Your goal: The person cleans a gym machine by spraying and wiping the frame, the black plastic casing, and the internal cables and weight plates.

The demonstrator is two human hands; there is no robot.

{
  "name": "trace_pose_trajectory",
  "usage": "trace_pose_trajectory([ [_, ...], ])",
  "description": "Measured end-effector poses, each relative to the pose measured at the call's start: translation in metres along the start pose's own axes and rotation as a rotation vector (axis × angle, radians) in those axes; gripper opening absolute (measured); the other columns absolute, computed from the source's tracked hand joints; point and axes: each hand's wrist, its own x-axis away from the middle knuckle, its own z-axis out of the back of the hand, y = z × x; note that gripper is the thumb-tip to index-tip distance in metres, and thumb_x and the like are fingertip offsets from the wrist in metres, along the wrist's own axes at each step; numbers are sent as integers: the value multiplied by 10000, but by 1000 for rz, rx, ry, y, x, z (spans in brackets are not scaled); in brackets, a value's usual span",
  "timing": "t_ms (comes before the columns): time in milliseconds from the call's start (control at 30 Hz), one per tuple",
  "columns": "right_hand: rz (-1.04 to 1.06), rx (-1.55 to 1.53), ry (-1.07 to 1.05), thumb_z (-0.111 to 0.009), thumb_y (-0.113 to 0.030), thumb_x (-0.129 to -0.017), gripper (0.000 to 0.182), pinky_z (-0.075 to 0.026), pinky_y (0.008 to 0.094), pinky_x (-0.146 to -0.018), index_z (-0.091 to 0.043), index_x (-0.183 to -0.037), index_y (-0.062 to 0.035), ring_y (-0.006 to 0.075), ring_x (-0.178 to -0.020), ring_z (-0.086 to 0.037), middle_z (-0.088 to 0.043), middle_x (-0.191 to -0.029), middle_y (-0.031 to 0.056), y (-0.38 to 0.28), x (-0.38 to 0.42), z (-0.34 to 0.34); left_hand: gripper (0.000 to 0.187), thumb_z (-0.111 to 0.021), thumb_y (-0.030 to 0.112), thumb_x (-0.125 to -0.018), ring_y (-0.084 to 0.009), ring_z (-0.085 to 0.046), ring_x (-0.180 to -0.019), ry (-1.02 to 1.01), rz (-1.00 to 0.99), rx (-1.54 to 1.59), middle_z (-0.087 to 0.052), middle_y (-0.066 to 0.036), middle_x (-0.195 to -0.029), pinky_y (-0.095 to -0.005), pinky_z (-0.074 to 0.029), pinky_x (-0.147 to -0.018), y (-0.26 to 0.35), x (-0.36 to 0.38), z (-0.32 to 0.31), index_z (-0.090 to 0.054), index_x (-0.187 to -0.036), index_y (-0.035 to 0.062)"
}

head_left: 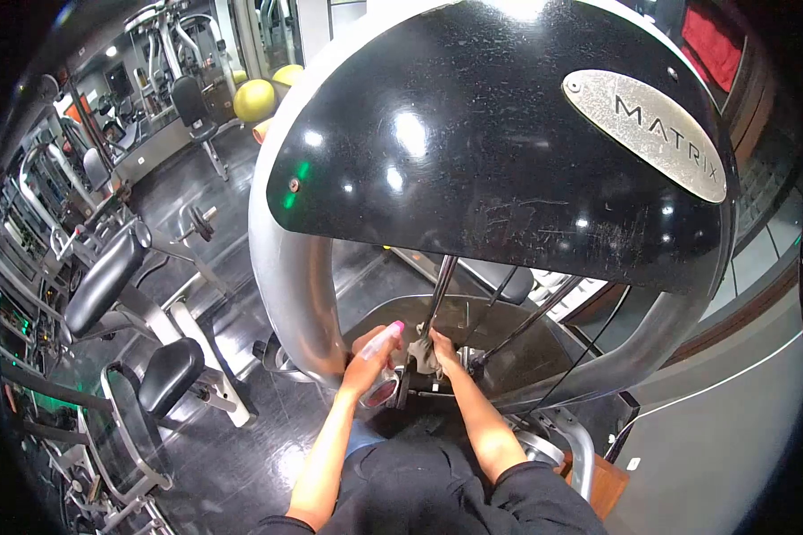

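My left hand (370,357) is wrapped round a clear spray bottle (384,342) with a pink top, held tilted in front of the machine. Beside it, my right hand (442,349) grips a greyish cloth (424,352) against a metal guide rod (441,290). Both hands are inside the frame of a large gym machine, below its black cover (473,152), which bears an oval MATRIX plate (647,134). The cloth hides part of the rod and of my right fingers.
Left of the machine stand a bench with black pads (107,281) and a weight plate (201,223). Yellow exercise balls (254,101) lie farther back. The machine's thick silver frame (294,294) curves round my arms. A grey wall surface (732,419) is at the right.
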Motion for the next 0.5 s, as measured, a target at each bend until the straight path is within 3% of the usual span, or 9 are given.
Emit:
trace_pose_trajectory([
  [200,-92,52,-52,-534,-476,-987,517,-415,264,-946,-663,-1216,-30,112,-1039,-581,-675,-1107,15,-105,36,-3,297,-590,328,-982,-75,-564,-627,54,44,-10,-631,-13,-820,-251,-462,-543,-3,-7,-1,-647,-921,43],
  [267,78,23,-146,-514,-395,-1015,453,-407,261,-967,-659,-1214,-15,111,-1084,-578,-672,-1141,20,-140,45,-5,309,-588,340,-978,-76,-568,-624,91,92,-32,-640,-13,-805,-254,-461,-539,4,-6,-3,-654,-916,45],
  [333,100,4,-121,-496,-332,-1029,401,-417,269,-966,-659,-1212,-14,112,-1105,-574,-663,-1169,21,-180,61,-10,319,-587,353,-977,-78,-569,-622,85,110,-25,-644,-15,-808,-256,-460,-537,3,-8,-4,-656,-917,47],
  [400,-1,-156,-96,-499,-329,-1026,397,-418,270,-973,-651,-1227,-23,116,-1112,-573,-653,-1191,10,-201,63,-6,329,-586,366,-975,-80,-571,-621,80,125,-22,-647,-17,-811,-259,-459,-536,8,-13,-4,-657,-918,49],
  [500,-80,-150,-89,-491,-327,-1029,404,-413,276,-995,-599,-1301,-48,121,-1130,-564,-621,-1246,5,-218,61,-2,317,-577,353,-971,-94,-581,-651,-22,121,6,-641,-24,-821,-274,-464,-555,23,-22,-4,-653,-933,47],
])
